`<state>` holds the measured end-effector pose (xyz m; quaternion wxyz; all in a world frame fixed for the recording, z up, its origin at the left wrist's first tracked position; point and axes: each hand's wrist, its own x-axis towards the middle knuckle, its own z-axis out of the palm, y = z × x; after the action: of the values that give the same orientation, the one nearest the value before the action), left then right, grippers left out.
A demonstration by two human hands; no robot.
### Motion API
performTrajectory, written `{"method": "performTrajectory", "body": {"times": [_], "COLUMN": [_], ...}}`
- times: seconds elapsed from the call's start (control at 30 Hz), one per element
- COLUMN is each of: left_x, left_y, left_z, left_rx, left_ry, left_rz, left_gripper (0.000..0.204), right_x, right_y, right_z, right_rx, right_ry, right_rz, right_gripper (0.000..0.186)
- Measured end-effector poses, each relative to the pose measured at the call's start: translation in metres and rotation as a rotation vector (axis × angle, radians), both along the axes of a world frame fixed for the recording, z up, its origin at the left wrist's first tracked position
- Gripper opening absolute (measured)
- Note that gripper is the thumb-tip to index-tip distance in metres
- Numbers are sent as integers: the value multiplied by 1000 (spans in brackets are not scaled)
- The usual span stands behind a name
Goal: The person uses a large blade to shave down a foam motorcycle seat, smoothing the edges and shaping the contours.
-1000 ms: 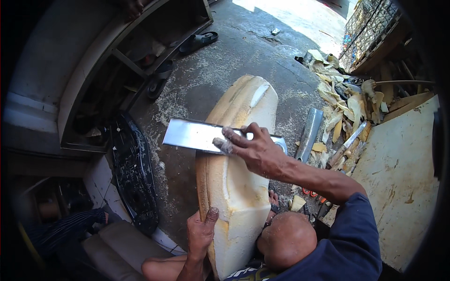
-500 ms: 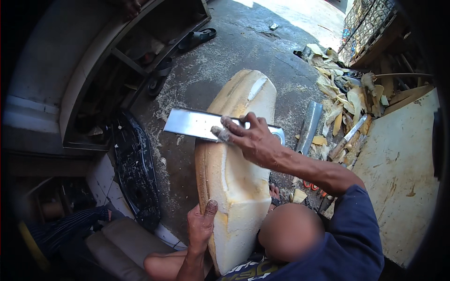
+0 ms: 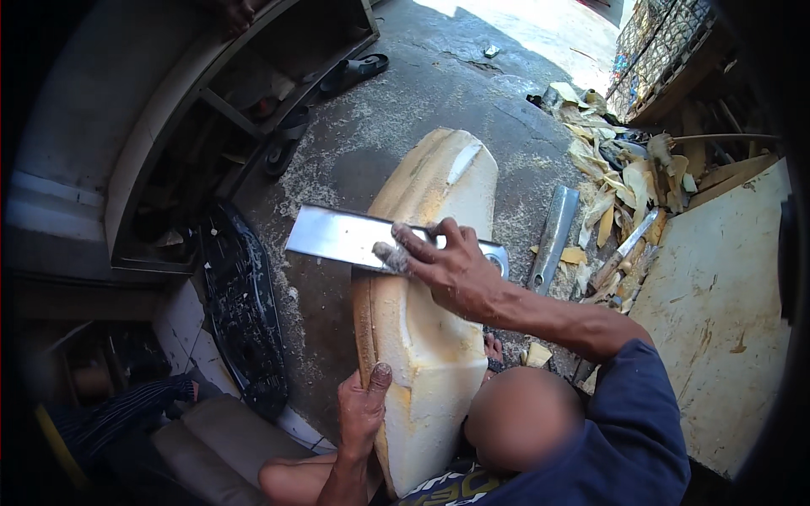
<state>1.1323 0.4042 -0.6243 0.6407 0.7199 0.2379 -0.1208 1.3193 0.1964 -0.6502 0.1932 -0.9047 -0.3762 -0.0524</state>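
A long block of pale yellow seat foam (image 3: 443,388) stands tilted in front of me, its far end narrower and browner. My left hand (image 3: 361,409) grips its near left edge, thumb on the face. My right hand (image 3: 447,261) is closed on a long, flat, shiny metal plate tool (image 3: 333,238), which lies across the foam's upper part. The plate's left end sticks out past the foam's edge, and a round hole shows near its right end. Whitish dust coats the fingertips of my right hand. The plate's underside is hidden.
A black moulded seat base (image 3: 245,308) leans at the left, below a shelf (image 3: 160,156) with sandals (image 3: 354,72) by it. On the right lie a grey metal tube (image 3: 554,240), a knife (image 3: 637,234), foam scraps (image 3: 633,181) and a pale board (image 3: 717,320). Foam crumbs litter the floor.
My right hand and the metal plate have slid a little toward me and to the left across the foam. The left hand keeps its hold, and the foam has barely shifted.
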Motion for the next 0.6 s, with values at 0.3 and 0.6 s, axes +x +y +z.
{"method": "performTrajectory", "body": {"times": [0.3,0.6], "left_x": [0,-2], "left_y": [-5,2], "left_z": [3,5], "left_rx": [7,-74], "left_ry": [-58,26], "left_rz": [63,70], "left_gripper": [39,38], "right_x": [-19,-1], "right_y": [6,-2], "right_z": [9,4], "right_rx": [42,-42], "right_ry": [-50,-39], "right_rz": [106,-24], "right_gripper": [61,52]}}
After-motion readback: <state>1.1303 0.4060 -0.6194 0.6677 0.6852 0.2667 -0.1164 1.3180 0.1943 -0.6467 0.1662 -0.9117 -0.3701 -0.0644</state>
